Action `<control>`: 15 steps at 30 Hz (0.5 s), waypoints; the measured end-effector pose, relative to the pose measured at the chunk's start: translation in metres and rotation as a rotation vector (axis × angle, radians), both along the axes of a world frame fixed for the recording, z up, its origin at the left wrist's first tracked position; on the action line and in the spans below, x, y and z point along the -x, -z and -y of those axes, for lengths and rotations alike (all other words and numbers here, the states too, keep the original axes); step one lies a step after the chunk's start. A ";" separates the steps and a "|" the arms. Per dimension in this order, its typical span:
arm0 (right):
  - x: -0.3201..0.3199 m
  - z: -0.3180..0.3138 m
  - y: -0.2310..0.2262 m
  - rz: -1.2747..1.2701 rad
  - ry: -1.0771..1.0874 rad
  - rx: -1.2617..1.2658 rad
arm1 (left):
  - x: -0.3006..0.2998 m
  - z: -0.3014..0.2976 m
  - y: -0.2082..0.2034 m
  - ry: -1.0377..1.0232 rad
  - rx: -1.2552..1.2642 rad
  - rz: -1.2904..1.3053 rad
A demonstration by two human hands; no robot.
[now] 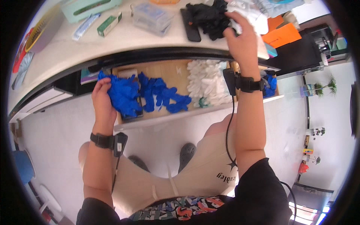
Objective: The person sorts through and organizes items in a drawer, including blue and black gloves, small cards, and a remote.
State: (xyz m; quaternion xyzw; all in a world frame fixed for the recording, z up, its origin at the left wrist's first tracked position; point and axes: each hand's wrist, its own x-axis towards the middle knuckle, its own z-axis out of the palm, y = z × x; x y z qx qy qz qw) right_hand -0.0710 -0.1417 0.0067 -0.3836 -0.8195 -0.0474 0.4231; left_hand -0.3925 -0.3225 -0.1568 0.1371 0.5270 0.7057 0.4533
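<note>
My left hand [102,101] is closed on a bunch of blue gloves [122,93] above the left part of a pulled-out drawer [161,69]. Beside that bunch, more blue gloves [163,95] lie loosely in the drawer. White gloves [210,80] fill its right part. Up on the tabletop, my right hand [243,39] reaches to a crumpled heap of black gloves [212,18]. Its thumb and fingers are apart, with their tips at the heap's right edge. A black phone-like slab [190,24] lies just left of the heap.
The tabletop [150,43] also carries a clear plastic box [152,18], a small green-and-white box [110,24], a pale green basket [88,9] and a yellow-rimmed basket [41,32]. An orange packet [281,35] is at the right. Cables hang from both wrist bands.
</note>
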 end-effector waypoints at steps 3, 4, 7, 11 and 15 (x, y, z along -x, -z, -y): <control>0.030 0.049 0.011 -0.112 -0.009 -0.070 | -0.003 -0.003 -0.019 -0.020 -0.010 -0.035; 0.040 0.067 0.017 -0.096 -0.108 0.050 | -0.009 -0.004 -0.027 -0.017 -0.007 -0.039; 0.057 0.085 0.055 0.364 -0.464 0.411 | -0.008 -0.004 -0.026 0.056 -0.081 -0.108; 0.072 0.089 0.096 0.502 -0.387 0.802 | -0.008 0.001 -0.024 0.265 -0.152 -0.102; 0.110 0.108 0.099 -0.066 -0.491 0.765 | -0.018 0.009 -0.038 0.425 -0.246 -0.005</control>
